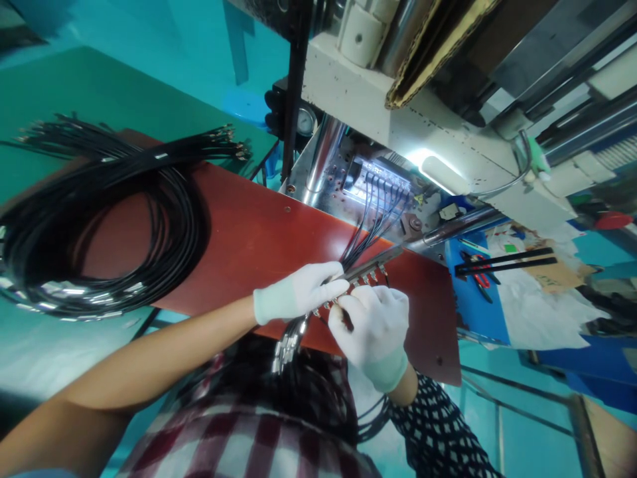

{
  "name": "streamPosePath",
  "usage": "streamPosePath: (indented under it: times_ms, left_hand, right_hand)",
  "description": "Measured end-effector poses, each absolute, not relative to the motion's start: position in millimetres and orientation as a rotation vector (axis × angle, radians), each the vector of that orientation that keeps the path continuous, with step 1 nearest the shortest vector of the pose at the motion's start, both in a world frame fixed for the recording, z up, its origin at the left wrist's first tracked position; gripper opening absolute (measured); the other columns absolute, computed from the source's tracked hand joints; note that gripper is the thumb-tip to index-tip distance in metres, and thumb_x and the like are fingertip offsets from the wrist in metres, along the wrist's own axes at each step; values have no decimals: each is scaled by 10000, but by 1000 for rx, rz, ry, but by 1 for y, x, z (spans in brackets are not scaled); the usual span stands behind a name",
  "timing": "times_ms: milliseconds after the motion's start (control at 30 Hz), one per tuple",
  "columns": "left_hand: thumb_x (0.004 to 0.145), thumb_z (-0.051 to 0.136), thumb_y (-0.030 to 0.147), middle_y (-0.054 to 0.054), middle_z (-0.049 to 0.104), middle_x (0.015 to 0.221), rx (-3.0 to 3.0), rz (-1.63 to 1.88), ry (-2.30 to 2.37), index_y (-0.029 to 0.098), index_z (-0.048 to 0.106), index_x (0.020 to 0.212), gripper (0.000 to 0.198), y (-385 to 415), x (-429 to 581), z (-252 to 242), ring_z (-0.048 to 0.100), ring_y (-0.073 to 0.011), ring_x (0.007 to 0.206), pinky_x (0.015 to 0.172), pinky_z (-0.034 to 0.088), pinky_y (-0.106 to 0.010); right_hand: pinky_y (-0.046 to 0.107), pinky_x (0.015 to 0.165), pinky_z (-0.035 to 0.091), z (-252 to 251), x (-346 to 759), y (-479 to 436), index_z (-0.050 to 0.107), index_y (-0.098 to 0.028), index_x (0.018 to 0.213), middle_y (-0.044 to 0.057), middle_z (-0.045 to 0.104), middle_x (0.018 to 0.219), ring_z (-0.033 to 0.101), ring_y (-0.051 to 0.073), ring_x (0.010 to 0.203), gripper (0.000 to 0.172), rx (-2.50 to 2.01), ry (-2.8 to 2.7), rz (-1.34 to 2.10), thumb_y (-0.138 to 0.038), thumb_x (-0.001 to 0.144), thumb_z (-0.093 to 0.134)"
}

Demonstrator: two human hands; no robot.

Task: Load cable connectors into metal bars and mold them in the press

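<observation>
Both hands wear white gloves and meet over the front part of the red-brown board (249,219). My left hand (306,292) is closed on the near end of a narrow metal bar (375,262), thumb along its side. A row of small metal connectors (369,275) lines the bar's near edge. My right hand (373,328) is curled in a pinch right beside these connectors; what its fingertips hold is hidden. Thin black cables (361,239) stretch from the lit metal mould (378,182) toward the bar. Below my left hand hangs a cable bundle with shiny bands (290,345).
A large coil of black cables (184,245) lies on the left, over the board and the green table (99,79). The press's white frame (348,83) overhangs the mould. Red-handled pliers (482,282) and two black strips (507,262) lie on the right.
</observation>
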State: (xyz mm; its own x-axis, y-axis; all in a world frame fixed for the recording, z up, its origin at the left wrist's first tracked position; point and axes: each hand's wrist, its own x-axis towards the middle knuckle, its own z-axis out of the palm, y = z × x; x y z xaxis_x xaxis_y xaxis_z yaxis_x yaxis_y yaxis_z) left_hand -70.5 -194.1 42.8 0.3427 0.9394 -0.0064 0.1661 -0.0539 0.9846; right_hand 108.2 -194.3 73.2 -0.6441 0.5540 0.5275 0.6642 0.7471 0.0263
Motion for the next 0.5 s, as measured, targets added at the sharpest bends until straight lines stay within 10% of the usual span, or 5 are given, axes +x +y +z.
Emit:
streamPosePath:
  times_ms: [500]
  left_hand:
    - [971, 451, 445, 47, 395, 694, 1488, 919, 1084, 193, 366, 735, 356, -195, -70, 40, 393, -110, 653, 609, 335, -254]
  right_hand:
    - [387, 706, 318, 71, 97, -204, 630, -217, 675, -5, 601, 639, 513, 162, 662, 147, -936, -2435, -251, -159, 807, 658]
